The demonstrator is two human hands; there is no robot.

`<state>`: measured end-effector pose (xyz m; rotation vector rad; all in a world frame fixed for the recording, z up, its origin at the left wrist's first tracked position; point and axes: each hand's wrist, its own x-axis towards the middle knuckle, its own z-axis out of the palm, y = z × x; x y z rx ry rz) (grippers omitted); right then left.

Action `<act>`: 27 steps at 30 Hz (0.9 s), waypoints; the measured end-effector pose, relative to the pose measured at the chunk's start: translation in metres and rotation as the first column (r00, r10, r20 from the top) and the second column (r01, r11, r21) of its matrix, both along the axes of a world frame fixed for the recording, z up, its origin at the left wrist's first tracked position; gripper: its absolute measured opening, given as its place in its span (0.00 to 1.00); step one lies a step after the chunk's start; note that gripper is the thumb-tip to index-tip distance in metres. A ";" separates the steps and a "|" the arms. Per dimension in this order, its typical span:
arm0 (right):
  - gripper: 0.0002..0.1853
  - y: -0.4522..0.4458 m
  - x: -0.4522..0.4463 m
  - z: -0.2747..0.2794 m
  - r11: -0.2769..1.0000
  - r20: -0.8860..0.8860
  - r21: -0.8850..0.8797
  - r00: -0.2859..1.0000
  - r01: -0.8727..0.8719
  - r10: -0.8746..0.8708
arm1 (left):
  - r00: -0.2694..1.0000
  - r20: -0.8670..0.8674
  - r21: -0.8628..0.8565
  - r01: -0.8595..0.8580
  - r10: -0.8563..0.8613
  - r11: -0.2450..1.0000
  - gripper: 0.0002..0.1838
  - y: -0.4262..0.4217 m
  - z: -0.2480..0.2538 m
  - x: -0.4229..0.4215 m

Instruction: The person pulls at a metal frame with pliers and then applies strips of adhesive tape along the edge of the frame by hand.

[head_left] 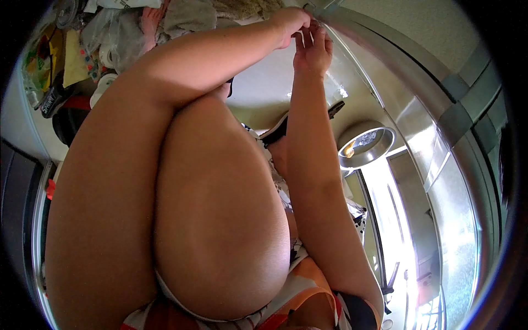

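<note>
Both arms stretch forward past a raised bare knee (220, 220) to the same spot at the top. My left hand (291, 26) bends down at the near end of a metal-edged frame (352, 60), its fingertips drawn together. Just below it, my right hand (313, 52) points upward with curled fingers, close to touching the left fingertips. Whatever sits between the fingers is too small and hidden to name. Behind the hands lies a smooth pale surface (258, 71).
A round steel bowl (367, 144) with shiny, crumpled contents stands right of my right forearm. Upper left are piled cloths (190, 19), clear plastic bags (113, 33) and a black bottle (52, 96). A dark-soled shoe (278, 127) shows beyond the knee. Bright panels run down the right.
</note>
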<state>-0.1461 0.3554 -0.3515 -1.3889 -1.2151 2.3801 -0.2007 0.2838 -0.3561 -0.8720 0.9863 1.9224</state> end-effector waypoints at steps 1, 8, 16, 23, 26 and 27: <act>0.09 -0.002 -0.001 -0.002 1.000 0.027 0.005 0.999 0.031 -0.031 | 1.000 -0.021 0.011 0.016 -0.016 1.000 0.08 0.000 0.000 0.000; 0.14 -0.011 -0.004 -0.003 0.989 0.112 -0.078 0.987 0.124 -0.115 | 1.000 -0.002 -0.010 -0.023 0.023 1.000 0.09 0.001 -0.005 -0.001; 0.11 -0.012 -0.012 -0.006 0.986 0.083 -0.069 0.986 0.153 -0.147 | 1.000 -0.016 0.055 0.024 -0.023 0.998 0.08 0.003 -0.026 -0.003; 0.09 -0.010 -0.009 -0.003 0.985 0.018 -0.120 0.993 0.121 -0.120 | 0.997 -0.041 0.026 0.060 -0.059 0.998 0.05 0.006 -0.034 -0.004; 0.09 -0.004 -0.004 -0.005 0.996 0.001 -0.078 0.999 0.036 -0.036 | 0.995 -0.082 0.020 0.065 -0.064 0.998 0.06 0.008 -0.040 -0.001; 0.09 -0.002 -0.003 -0.006 0.997 0.026 -0.057 0.999 0.043 -0.042 | 0.992 -0.113 0.058 0.056 -0.049 0.997 0.07 0.004 -0.038 0.002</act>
